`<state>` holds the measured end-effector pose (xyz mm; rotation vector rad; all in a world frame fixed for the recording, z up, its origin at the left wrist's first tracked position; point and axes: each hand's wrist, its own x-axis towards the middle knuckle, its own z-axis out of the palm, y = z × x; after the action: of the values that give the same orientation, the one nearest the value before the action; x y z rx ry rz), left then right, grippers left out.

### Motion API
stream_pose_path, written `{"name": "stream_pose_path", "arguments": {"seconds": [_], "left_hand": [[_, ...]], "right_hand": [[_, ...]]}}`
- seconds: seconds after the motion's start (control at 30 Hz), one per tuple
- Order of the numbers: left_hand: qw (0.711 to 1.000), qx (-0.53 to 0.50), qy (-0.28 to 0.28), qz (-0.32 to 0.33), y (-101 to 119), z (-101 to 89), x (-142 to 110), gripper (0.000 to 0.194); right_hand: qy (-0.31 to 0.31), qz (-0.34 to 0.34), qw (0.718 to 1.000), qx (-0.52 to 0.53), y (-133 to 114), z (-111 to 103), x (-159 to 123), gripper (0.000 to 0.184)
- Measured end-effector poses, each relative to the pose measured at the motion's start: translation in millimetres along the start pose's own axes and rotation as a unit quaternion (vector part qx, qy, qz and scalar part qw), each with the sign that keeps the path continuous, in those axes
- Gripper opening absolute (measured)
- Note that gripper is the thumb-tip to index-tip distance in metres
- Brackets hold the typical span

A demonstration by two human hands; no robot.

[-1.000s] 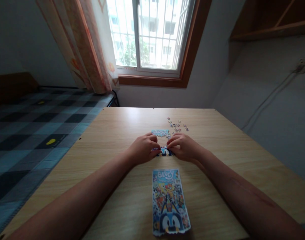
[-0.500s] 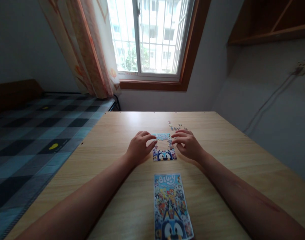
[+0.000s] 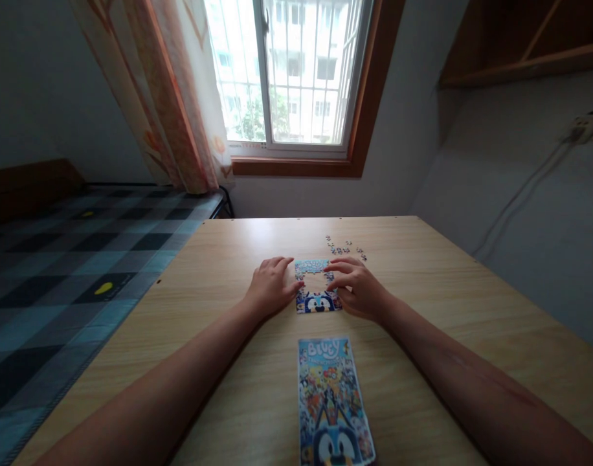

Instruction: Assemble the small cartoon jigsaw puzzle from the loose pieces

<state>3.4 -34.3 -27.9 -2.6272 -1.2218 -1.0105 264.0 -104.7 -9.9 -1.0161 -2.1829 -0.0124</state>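
Note:
A partly joined jigsaw puzzle (image 3: 318,303) lies flat on the table, its pieces forming a frame around a bare middle. Light blue lettering runs along its far side, and a blue dog face shows at the near side. My left hand (image 3: 272,285) rests at the puzzle's left edge, fingers apart, thumb touching or close over the left strip. Over the right strip is my right hand (image 3: 357,285), its fingers spread and tips on or just above the pieces; I see nothing held. Between me and the puzzle lies a picture sheet (image 3: 331,401) printed "BLUEY" with the same dog.
Several loose puzzle pieces (image 3: 342,248) are scattered beyond my right hand. The wooden table (image 3: 219,401) ends at a far edge below the window (image 3: 306,77). A bed with a checked cover (image 3: 48,272) stands on the left, and a wall with a cable (image 3: 524,188) on the right.
Both hands have lifted off the near strip and parted, uncovering the joined frame. The near strip now meets the sides. Since half a second ago, the right hand has lowered towards the right strip.

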Motion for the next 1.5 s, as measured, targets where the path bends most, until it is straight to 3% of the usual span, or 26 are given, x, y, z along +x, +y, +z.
{"name": "stream_pose_path", "arguments": {"seconds": [0.23, 0.47, 0.67, 0.83, 0.93, 1.13, 1.23, 1.4, 1.5], "left_hand": [[0.998, 0.015, -0.060, -0.005, 8.7, 6.3, -3.3, 0.070], [0.998, 0.002, -0.064, 0.028, 13.6, 9.6, -5.1, 0.074], [0.972, 0.071, -0.215, -0.058, 36.3, -14.8, 4.1, 0.080], [0.963, 0.087, -0.246, -0.069, 45.3, -20.8, 6.0, 0.081], [0.955, 0.098, -0.259, -0.102, 40.6, -19.5, 5.9, 0.074], [0.934, 0.141, -0.264, -0.194, 11.1, -21.7, 12.7, 0.066], [0.925, 0.163, -0.265, -0.219, -5.5, -23.9, 16.6, 0.069], [0.905, 0.184, -0.268, -0.274, -30.3, -29.5, 19.7, 0.076], [0.897, 0.193, -0.245, -0.312, -47.0, -33.3, 19.6, 0.078]], "right_hand": [[-0.036, 0.010, 0.999, 0.004, -3.8, -1.3, -1.2, 0.030], [-0.052, 0.020, 0.998, 0.012, 0.0, -2.3, -0.7, 0.031], [-0.049, 0.014, 0.999, 0.017, -0.3, -2.0, -0.4, 0.030], [-0.034, 0.001, 0.999, 0.005, -2.1, -2.2, 0.4, 0.030], [0.029, 0.011, 0.999, -0.024, 0.9, -5.5, 1.9, 0.029], [0.181, 0.171, 0.959, -0.134, 32.3, -27.5, -4.1, 0.033], [0.210, 0.275, 0.924, -0.164, 58.8, -36.7, -13.3, 0.049], [0.162, 0.477, 0.854, -0.128, 91.4, -30.7, -25.5, 0.068], [0.120, 0.474, 0.863, -0.129, 94.4, -21.2, -26.4, 0.069]]}}
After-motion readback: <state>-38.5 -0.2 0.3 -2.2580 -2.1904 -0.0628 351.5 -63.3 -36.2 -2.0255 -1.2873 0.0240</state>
